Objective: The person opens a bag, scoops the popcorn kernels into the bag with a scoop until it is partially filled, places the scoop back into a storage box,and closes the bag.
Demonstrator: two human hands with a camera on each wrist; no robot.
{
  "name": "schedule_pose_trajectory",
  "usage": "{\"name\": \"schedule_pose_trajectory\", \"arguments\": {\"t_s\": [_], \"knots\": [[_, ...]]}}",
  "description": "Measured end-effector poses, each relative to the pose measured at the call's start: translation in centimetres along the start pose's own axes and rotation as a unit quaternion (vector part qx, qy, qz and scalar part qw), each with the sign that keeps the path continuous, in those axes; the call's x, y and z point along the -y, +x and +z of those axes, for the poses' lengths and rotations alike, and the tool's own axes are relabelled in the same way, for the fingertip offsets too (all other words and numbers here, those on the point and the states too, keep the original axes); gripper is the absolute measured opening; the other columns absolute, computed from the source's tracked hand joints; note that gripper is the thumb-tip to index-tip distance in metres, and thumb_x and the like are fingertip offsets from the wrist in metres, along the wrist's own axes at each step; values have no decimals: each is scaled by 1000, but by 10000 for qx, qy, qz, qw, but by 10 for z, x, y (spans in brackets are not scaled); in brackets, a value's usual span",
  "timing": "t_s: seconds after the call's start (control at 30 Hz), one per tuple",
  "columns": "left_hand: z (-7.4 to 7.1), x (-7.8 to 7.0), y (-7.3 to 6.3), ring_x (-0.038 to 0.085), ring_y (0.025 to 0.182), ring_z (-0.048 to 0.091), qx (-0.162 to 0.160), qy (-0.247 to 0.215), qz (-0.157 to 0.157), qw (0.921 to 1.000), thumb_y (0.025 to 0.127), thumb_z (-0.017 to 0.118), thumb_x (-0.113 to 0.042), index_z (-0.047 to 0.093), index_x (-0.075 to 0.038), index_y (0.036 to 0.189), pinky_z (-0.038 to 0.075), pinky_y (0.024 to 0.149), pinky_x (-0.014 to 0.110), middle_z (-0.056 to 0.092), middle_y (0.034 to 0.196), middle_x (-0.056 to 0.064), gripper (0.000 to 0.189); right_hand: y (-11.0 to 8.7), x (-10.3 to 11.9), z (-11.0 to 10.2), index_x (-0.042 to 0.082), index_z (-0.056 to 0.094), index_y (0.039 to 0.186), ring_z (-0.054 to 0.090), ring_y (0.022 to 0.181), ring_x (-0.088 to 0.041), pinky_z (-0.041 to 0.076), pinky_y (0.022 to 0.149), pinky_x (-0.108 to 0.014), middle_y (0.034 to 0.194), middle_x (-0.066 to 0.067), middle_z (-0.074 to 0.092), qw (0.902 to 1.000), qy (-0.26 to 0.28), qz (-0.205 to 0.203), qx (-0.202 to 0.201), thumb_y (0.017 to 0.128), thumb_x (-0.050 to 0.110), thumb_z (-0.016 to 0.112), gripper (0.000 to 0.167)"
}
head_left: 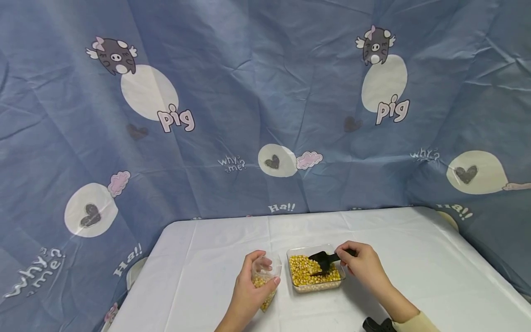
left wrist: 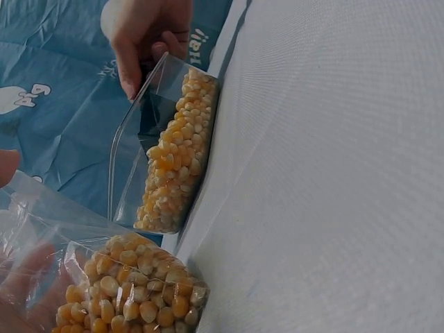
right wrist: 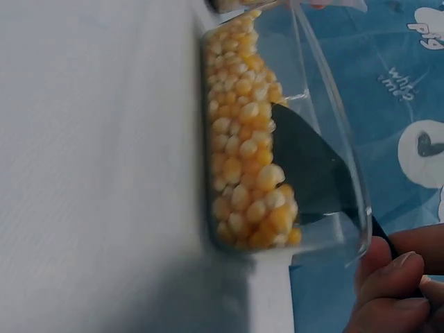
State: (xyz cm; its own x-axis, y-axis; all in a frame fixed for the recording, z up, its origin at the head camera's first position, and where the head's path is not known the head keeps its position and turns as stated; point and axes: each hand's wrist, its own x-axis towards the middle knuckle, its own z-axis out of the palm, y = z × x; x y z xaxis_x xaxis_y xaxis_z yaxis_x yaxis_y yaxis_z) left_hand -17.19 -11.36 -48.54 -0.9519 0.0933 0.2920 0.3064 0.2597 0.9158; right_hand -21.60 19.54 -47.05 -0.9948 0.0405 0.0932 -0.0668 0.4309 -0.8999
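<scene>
A clear rectangular container (head_left: 319, 287) holds yellow corn kernels (head_left: 302, 269) on the white table. My right hand (head_left: 365, 265) pinches the handle of a black scoop (head_left: 322, 259), whose blade dips into the kernels. To the container's left, my left hand (head_left: 250, 286) grips a clear plastic bag (left wrist: 132, 291) part filled with kernels, its open mouth facing up. In the right wrist view the scoop's blade (right wrist: 305, 163) shows through the container's wall, its lower edge among the kernels.
The white cloth-covered table (head_left: 215, 258) spreads around the container. A blue curtain (head_left: 232, 110) printed with pigs hangs behind it. Near the right forearm lies a black object (head_left: 378, 324), partly cut off by the frame's lower edge.
</scene>
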Motion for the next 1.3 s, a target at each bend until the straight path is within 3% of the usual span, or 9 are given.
{"name": "schedule_pose_trajectory", "arguments": {"t_s": [0.23, 0.43, 0.67, 0.8, 0.93, 1.3], "knots": [[0, 2, 1, 15, 109, 58, 15, 30, 0, 10000, 84, 84, -24, 44, -30, 135, 39, 100, 46, 60, 116, -8, 65, 1, 7, 1, 5, 73, 94, 37, 39, -13, 34, 39, -27, 73, -14, 69, 9984, 449, 114, 312, 98, 13, 67, 11], [0, 3, 0, 15, 108, 59, -8, 6, 71, 10000, 83, 84, -25, 44, -30, 135, 40, 100, 44, 61, 116, -7, 66, -3, 14, 4, 0, 71, 102, 61, 50, -22, 35, 40, -25, 79, -17, 72, 9936, 824, 325, 707, 100, 13, 63, 15], [1, 4, 0, 15, 108, 59, -17, -11, 17, 10000, 83, 84, -25, 45, -30, 135, 41, 99, 43, 61, 115, -9, 65, -6, 20, 13, -6, 65, 108, 66, 57, -25, 48, 45, -31, 81, -18, 72, 9899, 1064, 233, 904, 103, 10, 57, 18], [2, 5, 1, 16, 108, 59, 6, 1, 36, 10000, 84, 83, -23, 45, -29, 135, 40, 98, 47, 62, 118, -1, 64, -7, 23, 20, -7, 64, 107, 69, 60, -26, 53, 49, -32, 81, -19, 72, 9873, 1158, 157, 1081, 103, 9, 57, 18], [2, 5, 1, 17, 108, 58, 56, -21, 31, 10000, 86, 82, -19, 45, -28, 135, 40, 98, 48, 61, 120, 8, 63, -7, 23, 23, -10, 63, 108, 70, 62, -24, 56, 53, -31, 82, -20, 72, 9828, 1327, 168, 1274, 103, 7, 56, 19], [0, 3, 1, 18, 110, 58, 85, -53, -33, 9999, 85, 82, -25, 44, -28, 136, 42, 97, 46, 61, 121, 6, 64, -5, 17, 15, -12, 59, 119, 70, 61, -17, 53, 52, -23, 90, -22, 73, 9594, 2189, 676, 1643, 104, 13, 57, 29]]}}
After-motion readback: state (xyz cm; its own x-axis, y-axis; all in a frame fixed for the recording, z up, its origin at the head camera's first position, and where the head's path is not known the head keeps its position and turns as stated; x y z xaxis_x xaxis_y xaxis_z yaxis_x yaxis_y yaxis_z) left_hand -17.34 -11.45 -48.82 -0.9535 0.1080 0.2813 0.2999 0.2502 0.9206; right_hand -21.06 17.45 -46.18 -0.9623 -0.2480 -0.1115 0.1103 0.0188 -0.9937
